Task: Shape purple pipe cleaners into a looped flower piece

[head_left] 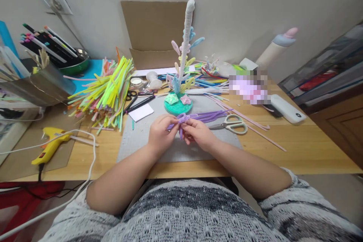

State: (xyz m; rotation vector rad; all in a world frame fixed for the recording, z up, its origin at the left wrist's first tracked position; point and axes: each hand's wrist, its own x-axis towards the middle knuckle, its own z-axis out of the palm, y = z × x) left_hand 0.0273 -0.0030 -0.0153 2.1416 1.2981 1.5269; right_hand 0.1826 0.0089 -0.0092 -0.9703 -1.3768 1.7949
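Over the grey mat (136,145), my left hand (162,131) and my right hand (198,133) meet, both closed on a purple pipe cleaner (183,119) bent into loops. Its short end hangs down between my fingertips. More purple pipe cleaners (214,115) lie in a bundle just behind my right hand. Scissors (235,124) with pale handles rest to the right, blades toward that hand. Behind my hands stands a white wrapped stem (185,41) on a round green base (178,107), with pink, blue and yellow looped pieces along it.
A heap of colourful pipe cleaners (104,98) lies at the left. Nearer the left edge are a yellow glue gun (52,143) and its white cord. Black pens (141,104) lie beside a white card (141,113). Pink pipe cleaners (244,115) and a white device (287,109) sit at the right.
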